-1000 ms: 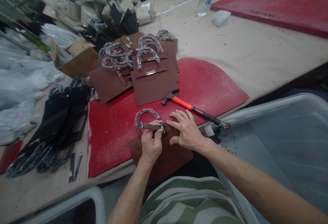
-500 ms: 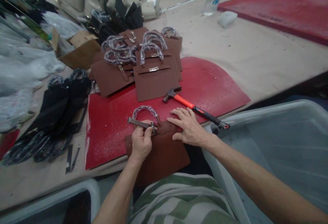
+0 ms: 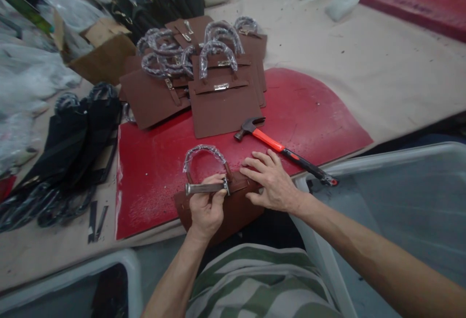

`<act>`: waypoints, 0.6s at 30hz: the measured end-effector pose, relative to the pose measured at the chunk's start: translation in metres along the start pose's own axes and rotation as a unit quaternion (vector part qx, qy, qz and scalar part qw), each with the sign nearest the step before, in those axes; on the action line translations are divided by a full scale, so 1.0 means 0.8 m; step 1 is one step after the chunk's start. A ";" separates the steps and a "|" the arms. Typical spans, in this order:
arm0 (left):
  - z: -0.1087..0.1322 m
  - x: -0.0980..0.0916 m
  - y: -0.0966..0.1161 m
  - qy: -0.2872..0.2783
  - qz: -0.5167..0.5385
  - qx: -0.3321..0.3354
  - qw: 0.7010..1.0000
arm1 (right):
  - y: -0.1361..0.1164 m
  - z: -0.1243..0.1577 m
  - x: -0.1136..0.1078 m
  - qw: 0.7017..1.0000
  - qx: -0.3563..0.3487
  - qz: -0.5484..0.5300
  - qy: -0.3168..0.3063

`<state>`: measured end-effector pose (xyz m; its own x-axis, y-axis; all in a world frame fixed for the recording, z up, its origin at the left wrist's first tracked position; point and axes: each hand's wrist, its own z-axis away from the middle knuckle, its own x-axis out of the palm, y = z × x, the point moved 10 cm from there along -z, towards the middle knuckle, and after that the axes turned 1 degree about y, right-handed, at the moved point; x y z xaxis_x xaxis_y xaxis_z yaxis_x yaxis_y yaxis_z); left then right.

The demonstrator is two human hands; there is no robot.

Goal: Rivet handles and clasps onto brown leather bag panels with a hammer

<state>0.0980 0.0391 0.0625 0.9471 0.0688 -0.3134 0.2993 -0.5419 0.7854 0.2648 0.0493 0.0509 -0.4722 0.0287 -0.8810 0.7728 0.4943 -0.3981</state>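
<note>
A brown handbag panel lies over the front edge of the red board, its arched handle wrapped in clear plastic. My left hand is closed on a metal punch, which is held nearly level over the panel; a small metal piece shows at its right end, too small to name. My right hand rests with fingers spread on the panel's right side, beside the strap. Just beyond the right hand lies a claw hammer with an orange and black handle.
Brown panels with wrapped handles are piled behind the red board. Black bag pieces and two narrow metal tools lie left. A cardboard box stands behind them. Grey tubs flank me, one right, one left.
The punch has turned from slanting to nearly level, and my left hand has shifted slightly right. The panel's near part has dropped further over the edge. My right hand stays on the panel.
</note>
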 end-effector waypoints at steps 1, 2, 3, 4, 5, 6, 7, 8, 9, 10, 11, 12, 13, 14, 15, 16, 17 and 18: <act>-0.001 0.000 0.001 0.003 0.003 0.002 1.000 | 0.000 0.001 0.001 1.000 -0.001 0.000 -0.001; -0.002 0.000 0.002 0.006 0.007 0.003 1.000 | 0.001 0.001 0.001 1.000 -0.002 0.001 -0.002; -0.003 -0.001 0.003 0.010 0.012 0.005 1.000 | 0.001 0.002 0.002 1.000 -0.003 0.001 -0.003; -0.005 -0.001 0.005 0.013 0.018 0.008 1.000 | 0.001 0.002 0.003 1.000 -0.003 0.002 -0.004; -0.006 -0.001 0.008 0.012 0.023 0.012 1.000 | 0.002 0.003 0.003 1.000 -0.003 0.002 -0.005; -0.008 0.000 0.012 0.006 0.025 0.020 0.999 | 0.002 0.003 0.003 1.000 -0.002 0.003 -0.005; -0.009 0.003 0.017 -0.005 0.024 0.032 0.999 | 0.002 0.003 0.004 1.000 -0.002 0.004 -0.005; -0.009 0.006 0.022 -0.021 0.020 0.046 0.998 | 0.002 0.003 0.004 1.000 -0.002 0.004 -0.004; -0.009 0.011 0.027 -0.038 0.013 0.061 0.997 | 0.002 0.003 0.004 1.000 -0.003 0.004 -0.004; -0.008 0.015 0.030 -0.056 0.003 0.075 0.996 | 0.002 0.003 0.004 1.000 -0.003 0.004 -0.004; -0.007 0.019 0.032 -0.069 -0.009 0.088 0.994 | 0.002 0.003 0.004 1.000 -0.004 0.003 -0.003; -0.006 0.022 0.034 -0.078 -0.020 0.100 0.992 | 0.002 0.003 0.003 1.000 -0.004 0.001 -0.002; -0.005 0.024 0.034 -0.082 -0.027 0.110 0.990 | 0.001 0.002 0.003 1.000 -0.005 -0.001 -0.002; -0.004 0.025 0.034 -0.082 -0.031 0.117 0.989 | 0.002 0.002 0.003 1.000 -0.004 -0.002 -0.002; -0.003 0.025 0.033 -0.079 -0.031 0.119 0.989 | 0.002 0.002 0.002 1.000 -0.003 -0.004 -0.002; -0.002 0.025 0.031 -0.074 -0.030 0.118 0.990 | 0.002 0.002 0.002 1.000 -0.001 -0.006 -0.004; -0.002 0.024 0.029 -0.070 -0.028 0.115 0.990 | 0.002 0.001 0.003 1.000 0.000 -0.007 -0.007; -0.001 0.025 0.027 -0.068 -0.028 0.112 0.991 | 0.003 0.001 0.003 1.000 0.001 -0.008 -0.009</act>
<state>0.1232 0.0295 0.0737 0.9005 -0.0006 -0.4348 0.3040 -0.7139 0.6308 0.2659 0.0496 0.0478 -0.4772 0.0058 -0.8788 0.7657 0.4935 -0.4125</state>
